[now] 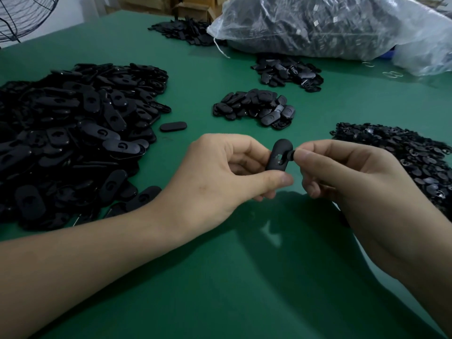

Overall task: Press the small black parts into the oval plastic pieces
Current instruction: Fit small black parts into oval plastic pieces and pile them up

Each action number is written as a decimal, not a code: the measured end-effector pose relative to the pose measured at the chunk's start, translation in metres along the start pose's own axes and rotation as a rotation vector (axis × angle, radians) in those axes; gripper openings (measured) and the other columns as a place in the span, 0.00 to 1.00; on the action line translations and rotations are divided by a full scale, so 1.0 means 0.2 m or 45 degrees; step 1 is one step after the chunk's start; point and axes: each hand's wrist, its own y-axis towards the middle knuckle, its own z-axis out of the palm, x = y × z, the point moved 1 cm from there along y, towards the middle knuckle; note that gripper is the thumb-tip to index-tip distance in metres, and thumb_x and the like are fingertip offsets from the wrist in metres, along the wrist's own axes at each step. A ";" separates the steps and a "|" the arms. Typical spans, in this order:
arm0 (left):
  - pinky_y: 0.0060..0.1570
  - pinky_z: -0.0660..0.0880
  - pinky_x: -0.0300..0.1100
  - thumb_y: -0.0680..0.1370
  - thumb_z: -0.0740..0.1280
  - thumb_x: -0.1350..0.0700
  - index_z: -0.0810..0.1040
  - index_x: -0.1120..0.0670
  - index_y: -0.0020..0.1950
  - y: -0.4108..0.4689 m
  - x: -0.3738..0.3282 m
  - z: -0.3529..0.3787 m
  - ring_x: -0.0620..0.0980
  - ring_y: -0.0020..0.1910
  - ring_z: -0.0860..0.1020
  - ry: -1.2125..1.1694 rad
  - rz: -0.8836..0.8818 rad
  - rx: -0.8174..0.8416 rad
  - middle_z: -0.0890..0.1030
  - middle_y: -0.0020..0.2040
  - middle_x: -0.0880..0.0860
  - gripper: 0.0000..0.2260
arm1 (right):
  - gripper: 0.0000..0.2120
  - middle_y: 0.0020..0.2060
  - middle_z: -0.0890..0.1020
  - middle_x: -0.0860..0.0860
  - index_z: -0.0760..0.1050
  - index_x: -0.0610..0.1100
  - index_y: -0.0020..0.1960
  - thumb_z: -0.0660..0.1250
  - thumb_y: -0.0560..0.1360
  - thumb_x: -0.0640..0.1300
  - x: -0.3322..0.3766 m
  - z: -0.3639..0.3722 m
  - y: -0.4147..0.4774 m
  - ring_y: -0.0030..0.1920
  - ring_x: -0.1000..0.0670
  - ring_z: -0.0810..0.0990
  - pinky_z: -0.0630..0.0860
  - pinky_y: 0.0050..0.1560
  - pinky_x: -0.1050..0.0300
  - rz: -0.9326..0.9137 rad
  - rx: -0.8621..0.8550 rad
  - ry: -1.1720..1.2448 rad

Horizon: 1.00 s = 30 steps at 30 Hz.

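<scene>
Insertion step: left hand (220, 172) grips 1 black oval plastic piece (279, 155) upright, right hand (342, 172) pinches small black plastic part (290, 155) at its slot; next needs squaring up, firm push.

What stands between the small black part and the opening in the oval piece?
Nothing visible. The right hand pinches the small black part right beside the opening of the oval piece, which the left hand holds.

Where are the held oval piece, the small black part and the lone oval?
oval piece (281, 146), head view, upper rounded end.
small black part (290, 155), head view, its exposed end.
lone oval (173, 126), head view, top middle.
</scene>
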 end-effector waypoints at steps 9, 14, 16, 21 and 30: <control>0.37 0.81 0.38 0.67 0.79 0.54 0.85 0.56 0.41 0.00 -0.01 0.01 0.49 0.34 0.85 -0.073 -0.027 0.000 0.86 0.35 0.55 0.08 | 0.07 0.28 0.79 0.52 0.84 0.48 0.42 0.74 0.70 0.51 0.01 0.03 -0.01 0.29 0.54 0.73 0.72 0.32 0.62 -0.167 -0.093 -0.127; 0.38 0.82 0.39 0.67 0.78 0.53 0.86 0.57 0.43 0.00 -0.01 0.01 0.49 0.34 0.85 -0.123 -0.032 0.027 0.86 0.36 0.54 0.09 | 0.05 0.29 0.80 0.52 0.84 0.48 0.43 0.73 0.72 0.49 0.01 0.03 -0.02 0.29 0.55 0.75 0.73 0.31 0.62 -0.248 -0.103 -0.229; 0.38 0.82 0.39 0.67 0.78 0.53 0.86 0.57 0.44 0.01 -0.01 0.01 0.48 0.34 0.85 -0.125 -0.035 0.034 0.86 0.36 0.54 0.10 | 0.05 0.29 0.81 0.52 0.84 0.49 0.43 0.73 0.71 0.50 0.02 0.03 -0.02 0.29 0.55 0.75 0.72 0.31 0.62 -0.254 -0.092 -0.255; 0.39 0.81 0.38 0.69 0.78 0.53 0.87 0.54 0.46 0.00 0.01 0.01 0.48 0.36 0.86 -0.102 -0.011 0.048 0.87 0.37 0.53 0.08 | 0.05 0.31 0.81 0.51 0.83 0.50 0.41 0.72 0.72 0.51 0.04 0.02 -0.03 0.30 0.54 0.76 0.73 0.31 0.59 -0.323 -0.104 -0.474; 0.43 0.82 0.39 0.81 0.70 0.58 0.86 0.55 0.49 0.00 0.02 0.00 0.48 0.42 0.87 -0.017 0.001 0.034 0.88 0.42 0.50 0.05 | 0.04 0.33 0.78 0.54 0.81 0.49 0.43 0.71 0.76 0.47 0.06 0.03 -0.06 0.34 0.51 0.77 0.73 0.40 0.56 -0.746 -0.264 -1.095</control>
